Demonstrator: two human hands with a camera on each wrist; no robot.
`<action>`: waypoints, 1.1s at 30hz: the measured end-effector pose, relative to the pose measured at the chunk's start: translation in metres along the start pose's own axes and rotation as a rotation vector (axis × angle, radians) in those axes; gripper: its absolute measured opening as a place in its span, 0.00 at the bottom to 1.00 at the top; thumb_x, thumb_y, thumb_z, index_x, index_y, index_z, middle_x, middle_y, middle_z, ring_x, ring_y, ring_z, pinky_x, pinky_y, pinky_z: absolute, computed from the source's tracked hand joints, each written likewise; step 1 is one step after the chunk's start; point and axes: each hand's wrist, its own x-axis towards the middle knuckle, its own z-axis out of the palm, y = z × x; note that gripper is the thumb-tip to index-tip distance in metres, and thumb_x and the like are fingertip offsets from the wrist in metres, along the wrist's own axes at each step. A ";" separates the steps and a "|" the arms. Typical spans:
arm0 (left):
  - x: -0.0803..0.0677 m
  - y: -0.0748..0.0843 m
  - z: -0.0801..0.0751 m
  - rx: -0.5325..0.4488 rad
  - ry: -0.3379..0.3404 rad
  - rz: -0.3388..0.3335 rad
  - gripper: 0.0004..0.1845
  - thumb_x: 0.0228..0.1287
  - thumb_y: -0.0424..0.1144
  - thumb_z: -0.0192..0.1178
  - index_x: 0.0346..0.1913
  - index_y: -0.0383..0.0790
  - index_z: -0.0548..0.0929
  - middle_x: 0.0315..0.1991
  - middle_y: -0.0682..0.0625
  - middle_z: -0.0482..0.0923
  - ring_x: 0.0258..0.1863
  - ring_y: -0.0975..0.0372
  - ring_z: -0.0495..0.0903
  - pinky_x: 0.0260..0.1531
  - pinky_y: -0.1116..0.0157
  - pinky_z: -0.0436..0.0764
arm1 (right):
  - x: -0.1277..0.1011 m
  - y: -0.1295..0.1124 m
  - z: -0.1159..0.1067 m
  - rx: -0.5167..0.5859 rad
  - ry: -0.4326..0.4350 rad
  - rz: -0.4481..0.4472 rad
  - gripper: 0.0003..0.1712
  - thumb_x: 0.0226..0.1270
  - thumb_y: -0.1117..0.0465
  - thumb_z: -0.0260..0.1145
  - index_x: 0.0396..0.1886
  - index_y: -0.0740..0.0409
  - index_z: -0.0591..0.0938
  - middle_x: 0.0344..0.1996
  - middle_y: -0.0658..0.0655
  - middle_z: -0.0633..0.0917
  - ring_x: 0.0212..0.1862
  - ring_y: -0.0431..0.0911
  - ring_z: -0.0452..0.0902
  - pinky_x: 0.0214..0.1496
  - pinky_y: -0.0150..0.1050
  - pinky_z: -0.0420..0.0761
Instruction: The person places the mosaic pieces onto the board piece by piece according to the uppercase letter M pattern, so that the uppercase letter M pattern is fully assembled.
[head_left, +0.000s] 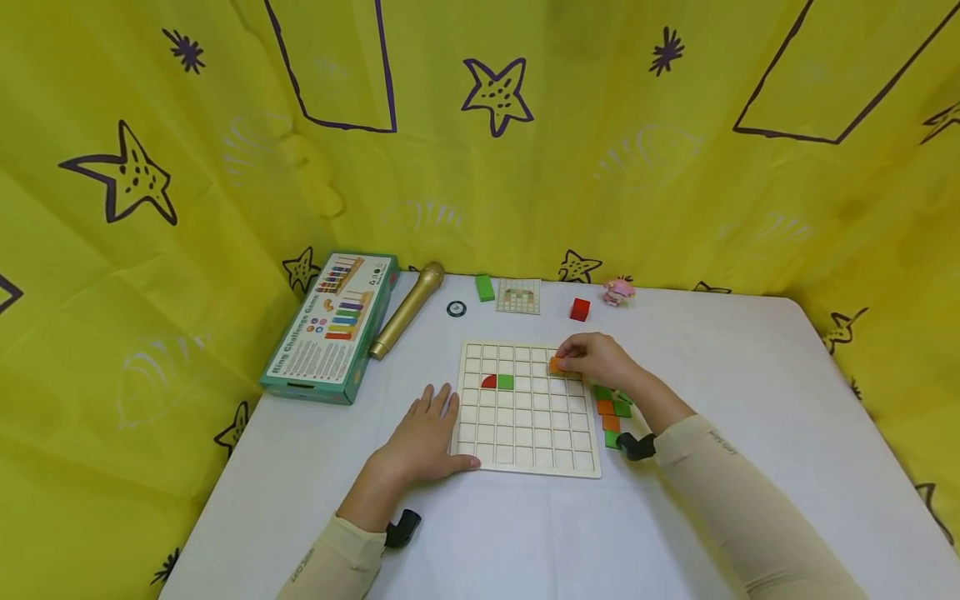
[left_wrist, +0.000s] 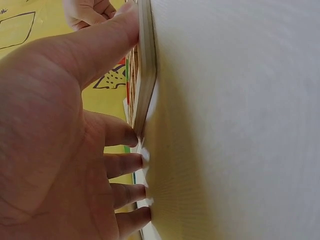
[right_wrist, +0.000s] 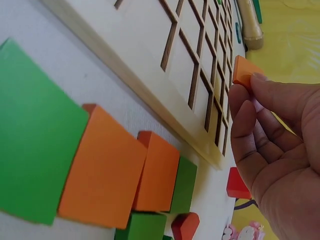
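Note:
A wooden grid board lies on the white table. Two pieces sit side by side in its upper left cells: a red quarter-round tile and a green square tile. My right hand pinches an orange square tile between thumb and fingers, above the board's upper right part. With fingers spread, my left hand rests at the board's left edge, its thumb touching the lower left corner. Beside the board's right edge lies a cluster of green and orange tiles, partly hidden by the right wrist.
Behind the board are a pattern card, a green block, a red block, a pink figurine and a round black-and-white token. A gold microphone and a Ring Challenge Game box lie to the left.

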 end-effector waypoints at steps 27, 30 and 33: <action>0.002 -0.002 0.002 0.003 0.004 -0.003 0.60 0.55 0.70 0.66 0.78 0.31 0.57 0.79 0.37 0.48 0.78 0.40 0.43 0.74 0.46 0.53 | 0.008 -0.020 0.019 0.020 -0.072 0.011 0.06 0.69 0.61 0.69 0.43 0.57 0.86 0.36 0.52 0.85 0.41 0.49 0.76 0.49 0.42 0.77; 0.002 -0.001 0.001 -0.001 0.002 -0.005 0.60 0.55 0.69 0.66 0.78 0.31 0.57 0.79 0.37 0.48 0.78 0.40 0.43 0.74 0.46 0.53 | 0.008 -0.022 0.021 0.023 -0.078 0.002 0.06 0.69 0.62 0.69 0.43 0.57 0.86 0.37 0.52 0.85 0.42 0.49 0.76 0.51 0.42 0.77; 0.002 -0.001 0.002 -0.003 -0.002 -0.010 0.60 0.55 0.69 0.66 0.78 0.31 0.56 0.80 0.37 0.48 0.78 0.40 0.43 0.74 0.46 0.53 | 0.008 -0.024 0.023 0.037 -0.089 0.000 0.05 0.69 0.62 0.69 0.42 0.57 0.86 0.37 0.52 0.85 0.41 0.48 0.77 0.51 0.42 0.78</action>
